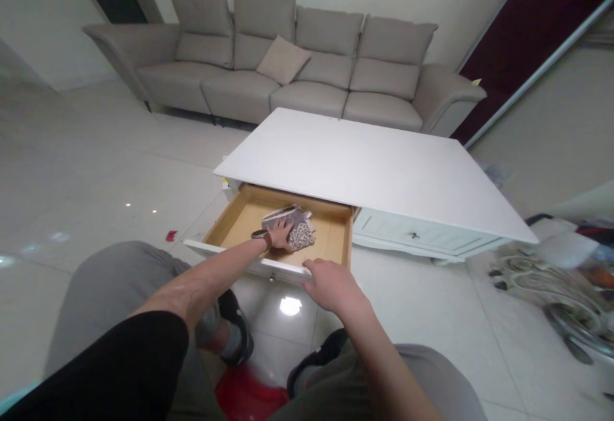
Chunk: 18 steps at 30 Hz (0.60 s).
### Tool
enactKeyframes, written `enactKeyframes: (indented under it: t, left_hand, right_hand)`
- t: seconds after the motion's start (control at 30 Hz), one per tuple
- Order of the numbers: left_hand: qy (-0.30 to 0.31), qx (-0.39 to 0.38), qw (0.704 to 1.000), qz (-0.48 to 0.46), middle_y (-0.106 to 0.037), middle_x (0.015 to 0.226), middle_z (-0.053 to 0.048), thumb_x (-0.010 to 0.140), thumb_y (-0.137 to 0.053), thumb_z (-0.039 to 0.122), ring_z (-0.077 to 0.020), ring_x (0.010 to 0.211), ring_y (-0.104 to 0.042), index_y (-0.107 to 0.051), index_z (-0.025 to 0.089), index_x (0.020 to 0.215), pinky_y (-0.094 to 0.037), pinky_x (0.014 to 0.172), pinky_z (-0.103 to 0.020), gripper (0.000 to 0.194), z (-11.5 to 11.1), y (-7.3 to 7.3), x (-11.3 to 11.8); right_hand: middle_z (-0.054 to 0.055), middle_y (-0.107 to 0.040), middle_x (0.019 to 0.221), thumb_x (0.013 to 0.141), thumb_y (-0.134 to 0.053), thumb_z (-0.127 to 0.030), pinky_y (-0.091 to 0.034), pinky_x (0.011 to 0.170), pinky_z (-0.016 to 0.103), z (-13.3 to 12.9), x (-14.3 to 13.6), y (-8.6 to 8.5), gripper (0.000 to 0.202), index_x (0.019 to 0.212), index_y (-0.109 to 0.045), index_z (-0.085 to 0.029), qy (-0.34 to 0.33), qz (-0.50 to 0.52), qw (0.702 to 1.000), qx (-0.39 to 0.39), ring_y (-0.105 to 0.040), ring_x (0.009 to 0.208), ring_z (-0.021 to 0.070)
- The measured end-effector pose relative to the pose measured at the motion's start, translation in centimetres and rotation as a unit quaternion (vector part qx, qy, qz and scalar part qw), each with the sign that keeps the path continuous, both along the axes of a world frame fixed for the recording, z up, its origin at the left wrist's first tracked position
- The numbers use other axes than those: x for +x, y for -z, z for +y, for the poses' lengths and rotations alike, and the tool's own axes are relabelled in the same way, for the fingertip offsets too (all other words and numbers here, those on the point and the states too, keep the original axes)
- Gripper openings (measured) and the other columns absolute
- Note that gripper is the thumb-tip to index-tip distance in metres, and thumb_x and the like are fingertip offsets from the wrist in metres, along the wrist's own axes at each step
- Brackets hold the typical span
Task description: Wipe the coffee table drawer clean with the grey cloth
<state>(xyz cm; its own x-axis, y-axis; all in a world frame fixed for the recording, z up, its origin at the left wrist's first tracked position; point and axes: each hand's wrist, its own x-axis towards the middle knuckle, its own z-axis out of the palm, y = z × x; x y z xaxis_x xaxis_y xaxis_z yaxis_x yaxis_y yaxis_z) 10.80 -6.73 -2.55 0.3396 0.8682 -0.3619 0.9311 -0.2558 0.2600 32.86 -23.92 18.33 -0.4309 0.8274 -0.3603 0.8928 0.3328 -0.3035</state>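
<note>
A wooden drawer point(330, 235) with a white front is pulled out of a white coffee table point(364, 158). Inside it lies a folded grey-brown patterned cloth point(302, 235) with a pale scroll print. My left hand point(281, 235), with a brown band at the wrist, rests on top of this cloth, fingers spread. Over the top edge of the drawer front, near its right end, my right hand point(330, 283) has its fingers hooked, the thumb on the near side. A small knob point(272, 277) shows on the drawer front between my forearms.
Behind the table stands a long grey-beige sofa point(311, 98) with a beige cushion point(284, 60). A second, closed drawer point(417, 232) is at the right. A red plastic item point(249, 395) lies between my feet. Ornate metalwork and piled items point(561, 274) stand at the far right.
</note>
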Motion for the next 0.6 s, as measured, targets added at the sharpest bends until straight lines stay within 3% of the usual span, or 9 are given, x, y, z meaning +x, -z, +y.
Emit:
enactKeyframes:
  t: [0.07,0.17,0.3,0.43,0.5,0.6]
  left_hand:
    - [-0.035,-0.008,0.998,0.042,0.002,0.172,-0.02,0.056,-0.086,0.059,-0.0514,0.155,0.002,-0.009,0.027,0.166,-0.015,0.117,-0.075,0.138,0.1,0.9,1.1]
    - [-0.033,-0.019,0.997,0.071,0.009,0.173,-0.014,0.058,-0.086,0.05,-0.053,0.154,0.008,-0.007,0.035,0.166,-0.012,0.113,-0.08,0.134,0.6,1.5,1.7]
    - [-0.039,-0.007,0.993,0.113,0.006,0.173,-0.012,0.067,-0.08,0.033,-0.0468,0.156,0.006,-0.005,0.034,0.166,-0.011,0.117,-0.075,0.124,1.9,1.7,-0.5]
    - [-0.049,0.008,0.99,0.133,0.008,0.172,-0.017,0.074,-0.073,0.033,-0.0407,0.158,0.007,0.001,0.024,0.166,-0.012,0.12,-0.07,0.118,2.9,1.6,-2.9]
    - [-0.05,-0.006,0.991,0.126,0.007,0.172,-0.016,0.078,-0.069,0.038,-0.0404,0.157,0.009,0.0,0.025,0.166,-0.01,0.12,-0.07,0.112,3.2,1.5,-2.2]
    - [-0.03,-0.025,0.995,0.091,0.006,0.173,-0.013,0.081,-0.064,0.042,-0.0412,0.157,0.01,-0.005,0.028,0.166,-0.007,0.12,-0.071,0.104,3.2,1.7,2.2]
  right_hand:
    - [0.013,-0.072,0.119,0.095,-0.05,-0.036,-0.05,0.089,0.042,-0.5,-0.3,-0.2,0.037,0.126,-0.066,-0.021,-0.012,-0.004,1.0,-0.004,-0.068,0.109,0.0308]
    - [0.013,-0.073,0.116,0.096,-0.051,-0.037,-0.051,0.087,0.041,-1.2,-0.3,-0.3,0.037,0.125,-0.065,-0.021,-0.029,0.001,1.0,-0.011,-0.069,0.107,0.0305]
    - [0.013,-0.072,0.116,0.097,-0.05,-0.037,-0.051,0.088,0.041,-1.9,0.1,-0.2,0.035,0.123,-0.066,-0.02,-0.025,0.006,1.0,-0.015,-0.068,0.108,0.03]
    - [0.012,-0.072,0.116,0.097,-0.051,-0.036,-0.05,0.091,0.042,-2.3,0.7,-0.1,0.034,0.123,-0.065,-0.021,-0.008,0.01,1.0,-0.02,-0.066,0.11,0.0298]
    - [0.012,-0.071,0.118,0.097,-0.052,-0.035,-0.05,0.093,0.044,-2.3,1.0,0.0,0.034,0.125,-0.065,-0.021,0.008,-0.003,1.0,-0.018,-0.065,0.113,0.0311]
    - [0.013,-0.07,0.121,0.096,-0.053,-0.035,-0.049,0.094,0.045,-2.0,1.1,0.3,0.034,0.125,-0.065,-0.02,0.031,-0.03,0.999,-0.022,-0.063,0.116,0.033]
